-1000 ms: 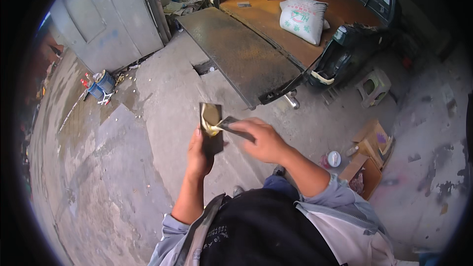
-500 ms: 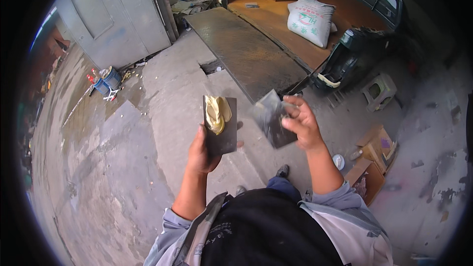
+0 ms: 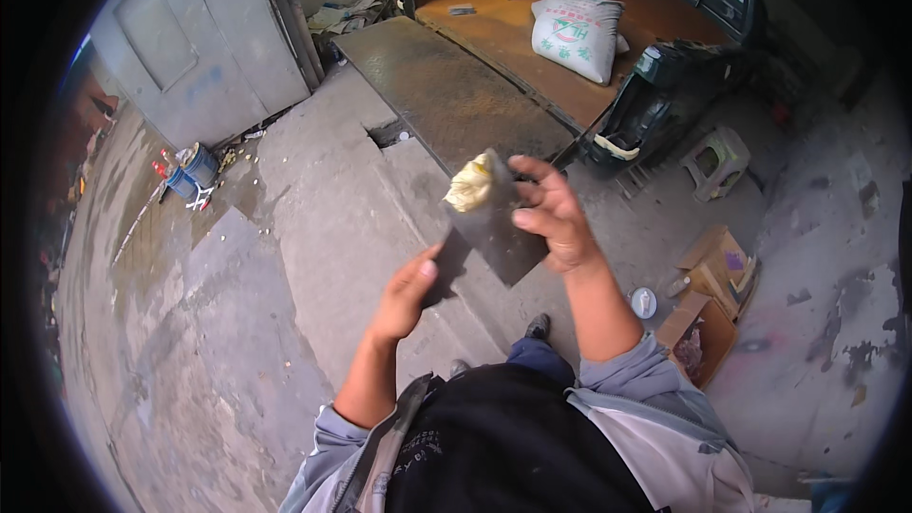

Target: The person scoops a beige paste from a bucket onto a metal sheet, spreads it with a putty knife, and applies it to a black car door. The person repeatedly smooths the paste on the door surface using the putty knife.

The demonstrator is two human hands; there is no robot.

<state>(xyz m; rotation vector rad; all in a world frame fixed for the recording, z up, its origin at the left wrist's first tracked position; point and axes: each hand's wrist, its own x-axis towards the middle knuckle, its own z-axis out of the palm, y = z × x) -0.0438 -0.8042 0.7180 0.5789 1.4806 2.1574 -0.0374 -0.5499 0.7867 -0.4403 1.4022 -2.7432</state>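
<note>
My left hand [image 3: 403, 296] is closed on a dark, flat putty spreader [image 3: 447, 268], its thumb along the near edge. In my right hand [image 3: 559, 220] is a second dark, square putty spreader [image 3: 510, 252], pinched at its right side between thumb and fingers. The right spreader lies over the left one and hides much of it. A pale yellow lump of putty [image 3: 469, 186] sits at the upper left part of the right spreader. Whether some putty also remains on the left spreader is hidden.
Ahead, a pickup bed with its tailgate [image 3: 446, 85] lowered carries a white sack [image 3: 578, 36]. Blue cans [image 3: 198, 166] stand by a grey door [image 3: 180, 33] at left. To the right are a plastic stool [image 3: 716, 163], a cardboard box [image 3: 714, 266] and a round white lid [image 3: 643, 302].
The spreaders have come together, the right one moving left over the left one. The putty, earlier spread on the left spreader, is now a bunched lump at the right spreader's upper edge.
</note>
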